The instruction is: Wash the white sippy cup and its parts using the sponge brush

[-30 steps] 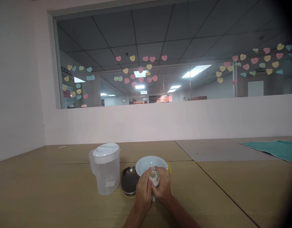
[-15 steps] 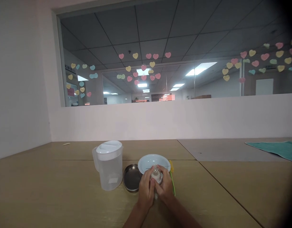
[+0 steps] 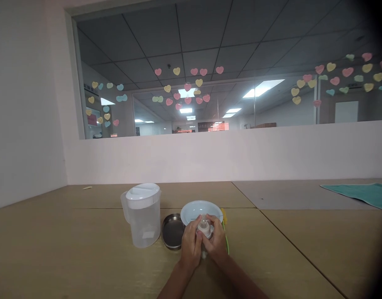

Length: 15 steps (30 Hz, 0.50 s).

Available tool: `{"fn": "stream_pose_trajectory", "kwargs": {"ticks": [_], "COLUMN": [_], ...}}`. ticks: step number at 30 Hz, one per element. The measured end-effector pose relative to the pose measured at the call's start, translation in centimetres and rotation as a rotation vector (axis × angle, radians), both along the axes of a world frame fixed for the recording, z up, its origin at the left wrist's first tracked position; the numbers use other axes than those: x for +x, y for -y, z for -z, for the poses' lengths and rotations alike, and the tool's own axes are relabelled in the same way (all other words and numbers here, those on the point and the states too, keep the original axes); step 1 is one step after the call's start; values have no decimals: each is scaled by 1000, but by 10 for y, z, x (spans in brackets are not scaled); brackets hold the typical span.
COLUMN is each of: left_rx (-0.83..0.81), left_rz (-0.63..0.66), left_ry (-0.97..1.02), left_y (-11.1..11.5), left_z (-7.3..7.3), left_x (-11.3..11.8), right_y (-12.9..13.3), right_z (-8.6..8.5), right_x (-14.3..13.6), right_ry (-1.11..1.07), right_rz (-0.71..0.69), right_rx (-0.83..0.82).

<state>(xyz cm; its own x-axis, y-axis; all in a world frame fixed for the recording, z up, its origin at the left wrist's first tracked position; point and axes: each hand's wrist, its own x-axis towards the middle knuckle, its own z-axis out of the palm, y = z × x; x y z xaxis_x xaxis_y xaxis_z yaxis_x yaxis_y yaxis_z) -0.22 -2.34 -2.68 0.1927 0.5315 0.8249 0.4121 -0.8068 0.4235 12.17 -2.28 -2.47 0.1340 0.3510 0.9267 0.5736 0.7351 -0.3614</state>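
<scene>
Between both hands is a baby bottle [image 3: 204, 229] with a clear domed cap over a white collar, its top pointing up and away from me. My left hand [image 3: 190, 243] wraps round its left side. From the right, my right hand [image 3: 217, 243] closes round it, and the thumbs come near each other in front. The fingers hide most of the bottle's body. Just behind the hands lies a pale blue bowl [image 3: 200, 206], partly covered by the fingertips. A round dark metal dish [image 3: 172, 232] sits left of my left hand.
A clear lidded pitcher [image 3: 144, 220] stands left of the dish. Beside my right hand lies a thing with a yellow end [image 3: 225, 216] and a green stem, partly hidden. A teal cloth [image 3: 361, 194] lies at the far right. The wall with its window [image 3: 191, 160] bounds the table behind.
The view has shifted slightly. Both hands stay round the bottle in nearly the same place, with only slight finger movement.
</scene>
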Motion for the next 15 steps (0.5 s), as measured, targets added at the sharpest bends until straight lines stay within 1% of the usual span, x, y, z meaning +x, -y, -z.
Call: {"fn": "stream_pose_trajectory", "kwargs": {"ticks": [7,15], "left_rx": [-33,-24], "left_rz": [16,-7], "left_ry": [24,9], "left_y": [3,1], "left_z": [-3,1], "left_x": [1,2], "right_y": [1,0], "right_z": [-2,0], "right_x": [0,1], "right_ry": [-9,21], "right_rz": [16,7], "right_rx": [6,12]}}
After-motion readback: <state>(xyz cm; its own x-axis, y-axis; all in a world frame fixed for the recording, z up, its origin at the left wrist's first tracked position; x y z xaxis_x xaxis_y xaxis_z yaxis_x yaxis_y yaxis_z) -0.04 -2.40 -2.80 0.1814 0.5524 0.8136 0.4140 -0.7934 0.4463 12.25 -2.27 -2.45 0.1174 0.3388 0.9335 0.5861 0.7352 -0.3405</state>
